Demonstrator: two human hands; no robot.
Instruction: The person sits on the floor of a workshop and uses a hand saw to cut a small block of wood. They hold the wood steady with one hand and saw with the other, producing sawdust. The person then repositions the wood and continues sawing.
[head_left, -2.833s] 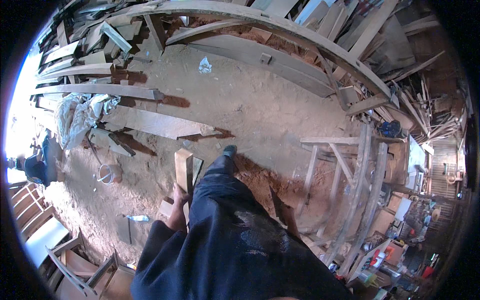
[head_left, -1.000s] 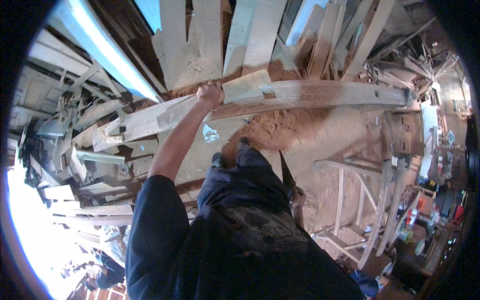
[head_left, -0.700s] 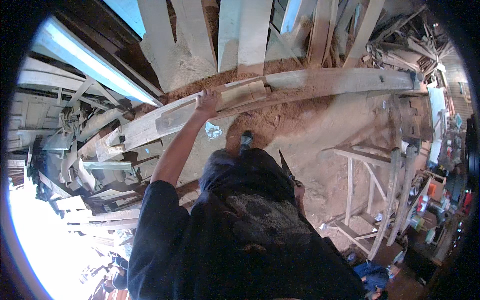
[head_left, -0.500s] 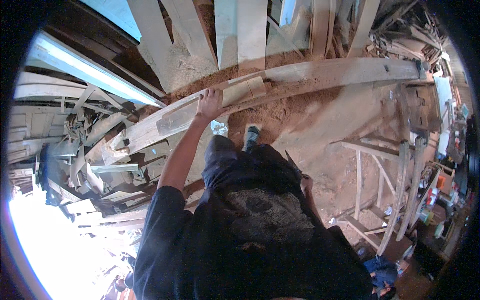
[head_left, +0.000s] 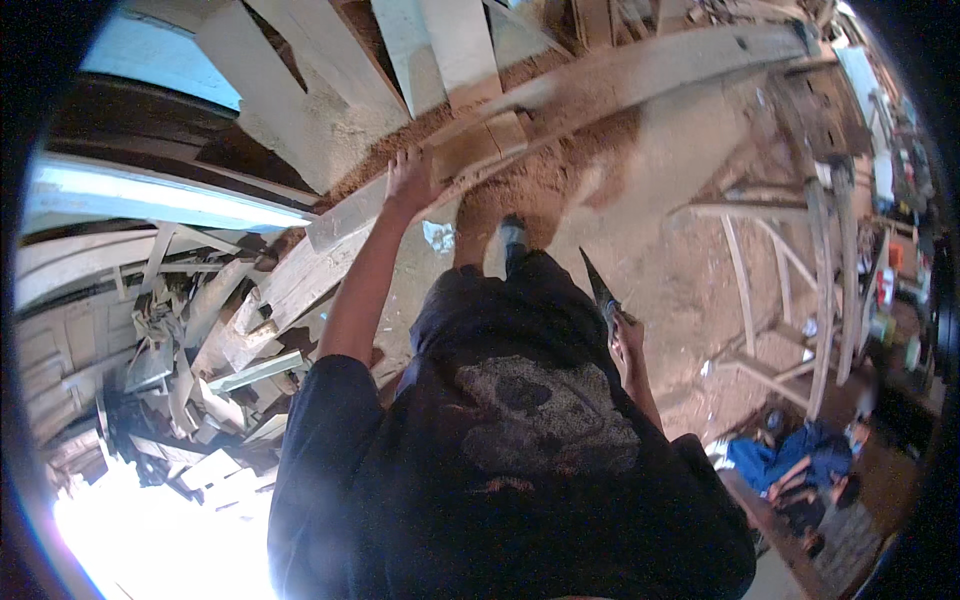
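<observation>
My left hand grips a board that lies along a long, weathered timber beam at the upper middle, its fingers curled over the far edge. A short, paler wooden block sits on the beam just right of that hand. My right hand is closed round the handle of a handsaw, down beside my right leg. The dark, tapering saw blade points forward over the dusty floor, apart from the beam. My dark shirt and legs fill the lower middle.
A wooden trestle frame stands to my right. Co-workers in dark and blue clothes are at lower right. Scrap wood is heaped at left beside a glaring opening. Planks lean beyond the beam. Reddish sawdust lies below it.
The timber piece I held low at my left side 2.8 seconds ago now rests on the beam under my left hand. Lately my view has swung, bringing the co-workers further into sight.
</observation>
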